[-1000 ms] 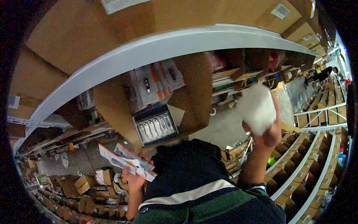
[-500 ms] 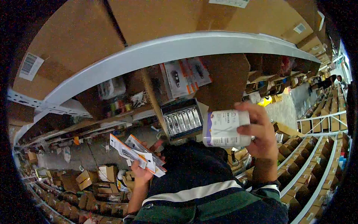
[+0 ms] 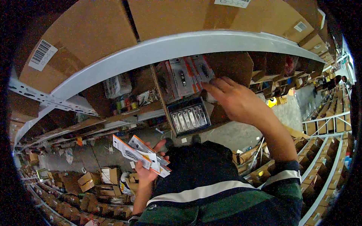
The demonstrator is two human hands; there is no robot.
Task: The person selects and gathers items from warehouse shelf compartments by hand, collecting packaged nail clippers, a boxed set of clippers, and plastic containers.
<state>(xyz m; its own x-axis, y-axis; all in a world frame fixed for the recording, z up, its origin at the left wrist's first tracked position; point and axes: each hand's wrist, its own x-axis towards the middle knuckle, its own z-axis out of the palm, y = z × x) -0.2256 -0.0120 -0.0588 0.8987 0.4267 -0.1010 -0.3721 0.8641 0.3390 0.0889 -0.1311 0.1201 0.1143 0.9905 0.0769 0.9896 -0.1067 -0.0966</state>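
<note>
My left hand [image 3: 146,171] is closed around several white-and-orange carded packs [image 3: 137,153], fanned out, with slim dark items in them. My right hand [image 3: 239,100] reaches into an open carton on the shelf, fingers bent downward. A pale patch shows under its fingers; what they hold, if anything, is hidden. Left of those fingers lie more carded packs [image 3: 183,77], one showing a small metal clipper. Below them, a dark open box [image 3: 208,123] holds several silver nail clippers [image 3: 188,118] in a row.
A white shelf beam [image 3: 181,42] curves above the bins, with large labelled cartons [image 3: 86,34] over it. Loose goods fill the bin to the left [image 3: 126,105]. Cartons [image 3: 88,180] stand on the floor, and racks of bins [image 3: 313,165] line the right. Another person is far right.
My right hand has moved up and left into the shelf carton. The white-and-purple jar it held is out of sight. My left hand keeps its packs, nearly unmoved.
</note>
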